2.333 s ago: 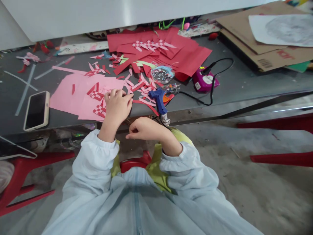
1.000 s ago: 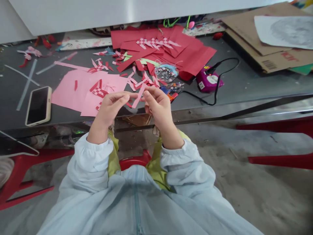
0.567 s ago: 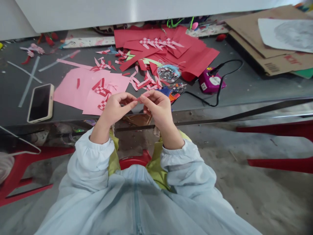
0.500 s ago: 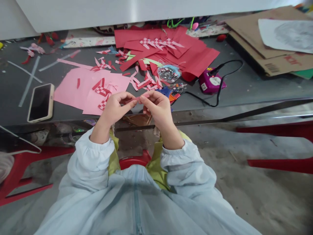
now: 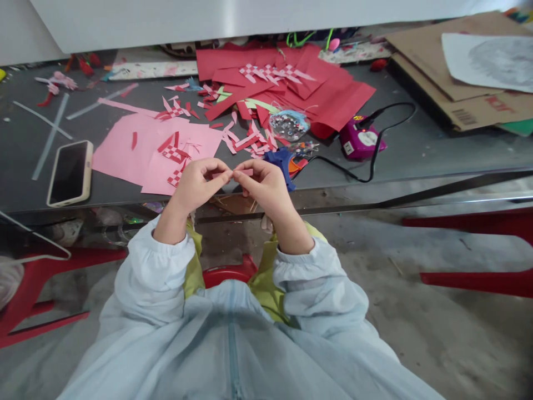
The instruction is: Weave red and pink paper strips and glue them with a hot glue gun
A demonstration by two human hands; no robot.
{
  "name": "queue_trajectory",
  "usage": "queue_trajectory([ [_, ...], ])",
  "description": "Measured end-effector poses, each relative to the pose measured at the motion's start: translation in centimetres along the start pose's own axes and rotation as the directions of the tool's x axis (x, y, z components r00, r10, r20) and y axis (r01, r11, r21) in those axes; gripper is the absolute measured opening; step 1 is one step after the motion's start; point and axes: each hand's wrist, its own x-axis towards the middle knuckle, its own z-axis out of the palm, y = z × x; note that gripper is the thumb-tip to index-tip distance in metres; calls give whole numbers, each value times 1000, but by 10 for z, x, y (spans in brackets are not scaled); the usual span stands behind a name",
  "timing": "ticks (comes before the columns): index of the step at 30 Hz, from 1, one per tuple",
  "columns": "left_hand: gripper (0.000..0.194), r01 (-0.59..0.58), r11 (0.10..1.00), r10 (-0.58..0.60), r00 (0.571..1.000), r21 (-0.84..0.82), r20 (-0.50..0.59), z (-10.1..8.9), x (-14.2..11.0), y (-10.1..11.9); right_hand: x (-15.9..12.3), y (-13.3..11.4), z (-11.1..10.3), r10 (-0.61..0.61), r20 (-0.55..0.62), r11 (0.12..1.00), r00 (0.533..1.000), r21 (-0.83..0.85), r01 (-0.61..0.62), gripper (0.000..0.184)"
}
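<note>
A narrow pink paper strip [image 5: 245, 173] is pinched between both hands above the table's front edge. My left hand [image 5: 202, 182] closes thumb and fingers on its left part, my right hand [image 5: 265, 183] on its right part. The fingertips almost meet and hide much of the strip. Behind the left hand lie pink paper sheets [image 5: 120, 144] with woven red-and-white checkered pieces [image 5: 172, 151] on top. Beyond the fingers is a heap of pink and red paper strips [image 5: 254, 139]. A blue tool [image 5: 280, 161] with orange parts sits just beside the right hand.
Red paper sheets [image 5: 341, 105] are stacked at the back, near a bag of beads [image 5: 289, 124]. A purple power adapter [image 5: 361, 139] trails a black cable. A phone [image 5: 70, 173] lies at left, cardboard [image 5: 453, 105] at right. Red stools [image 5: 478, 280] stand below.
My right hand has shifted slightly left and its fingers have re-gripped the strip, uncovering more of the blue tool. The left hand stays nearly where it was.
</note>
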Motion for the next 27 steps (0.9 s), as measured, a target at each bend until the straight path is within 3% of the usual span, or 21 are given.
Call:
queue_trajectory([
  [5,18,5,1000,-5,1000,-23,-10,0,-1,0,0,6,2,-67,1,994,998,-86,67,18],
  [12,14,71,966,-80,997,-250,-25,6,-1,2,-2,3,5,-143,22,989,989,-19,144,27],
  [18,21,65,961,-66,998,-267,3,5,-1,2,0,0,3,-154,-9,988,988,22,154,30],
  [24,18,71,964,-92,993,-255,-70,6,1,-1,-1,1,2,-157,-48,987,986,-25,156,25],
  [27,17,89,954,-141,976,-285,-165,5,3,-4,-2,1,3,-132,-40,991,990,-5,132,21],
])
